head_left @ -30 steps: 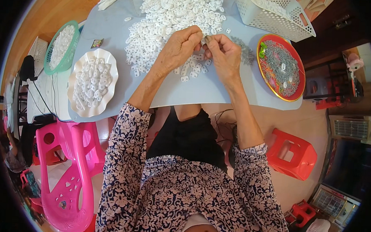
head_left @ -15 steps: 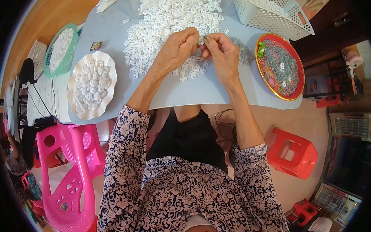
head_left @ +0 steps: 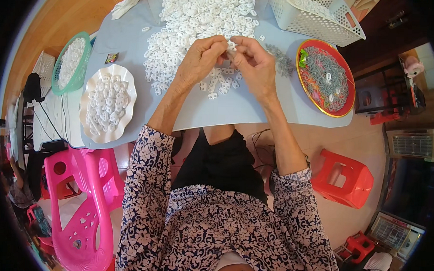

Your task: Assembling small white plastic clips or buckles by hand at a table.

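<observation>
My left hand (head_left: 199, 61) and my right hand (head_left: 252, 64) meet fingertip to fingertip over the grey table (head_left: 227, 112), pinching a small white plastic piece (head_left: 231, 46) between them. Right behind the hands lies a big heap of the same small white plastic pieces (head_left: 197, 25), with some scattered under my fingers. A white scalloped dish (head_left: 107, 103) of white pieces sits to the left. At the right stands a red round tray (head_left: 327, 77) holding thin grey metal parts.
A green bowl (head_left: 71, 61) of white pieces is at the far left. A white mesh basket (head_left: 316, 17) stands at the back right, with a small pile of grey parts (head_left: 281, 59) in front of it. A pink stool (head_left: 81, 197) and a red stool (head_left: 342, 178) flank my legs.
Both hands have stayed together at the heap's near edge; only the fingers have shifted slightly around the small piece.
</observation>
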A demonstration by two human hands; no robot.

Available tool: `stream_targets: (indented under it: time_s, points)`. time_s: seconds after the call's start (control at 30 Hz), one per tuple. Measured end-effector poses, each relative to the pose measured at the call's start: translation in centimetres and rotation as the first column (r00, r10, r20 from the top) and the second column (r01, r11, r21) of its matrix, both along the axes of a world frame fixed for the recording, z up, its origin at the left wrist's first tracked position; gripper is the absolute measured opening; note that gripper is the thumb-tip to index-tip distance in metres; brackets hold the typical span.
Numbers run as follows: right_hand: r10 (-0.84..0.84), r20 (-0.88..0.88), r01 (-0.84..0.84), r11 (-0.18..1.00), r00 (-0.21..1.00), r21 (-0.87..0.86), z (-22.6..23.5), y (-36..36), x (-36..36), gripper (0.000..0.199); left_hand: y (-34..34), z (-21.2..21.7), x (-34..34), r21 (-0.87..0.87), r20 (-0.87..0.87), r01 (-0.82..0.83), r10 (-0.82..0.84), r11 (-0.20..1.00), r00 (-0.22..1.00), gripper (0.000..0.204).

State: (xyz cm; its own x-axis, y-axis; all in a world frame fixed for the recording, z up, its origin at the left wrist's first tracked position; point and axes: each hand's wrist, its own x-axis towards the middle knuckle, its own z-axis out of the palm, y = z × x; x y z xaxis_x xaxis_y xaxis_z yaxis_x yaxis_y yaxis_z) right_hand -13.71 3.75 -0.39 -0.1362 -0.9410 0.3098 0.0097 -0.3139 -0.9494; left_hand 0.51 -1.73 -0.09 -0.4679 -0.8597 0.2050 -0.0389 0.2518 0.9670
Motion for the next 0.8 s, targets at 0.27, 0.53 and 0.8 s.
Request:
stream_targets:
  time_s: [0.27, 0.53, 0.8]
  points:
    - [-0.103, -0.17, 0.087, 0.991, 0.98, -0.101, -1.1, -0.4, 0.0, 0.034, 0.0, 0.2, 0.2, 0.067, -0.068, 0.061, -0.056, 0.996, 0.996, 0.024]
    - [-0.088, -0.164, 0.067, 0.989, 0.982, -0.132, -1.2, -0.5, -0.2, 0.031, -0.2, 0.5, 0.4, 0.039, -0.003, 0.087, -0.087, 0.995, 0.996, 0.023]
    - [-0.014, 0.014, 0.015, 0.999, 1.0, -0.044, -0.1, 0.0, -0.2, 0.032, 0.3, 0.5, 0.0, -0.05, -0.019, 0.014, -0.014, 0.999, 1.0, 0.023]
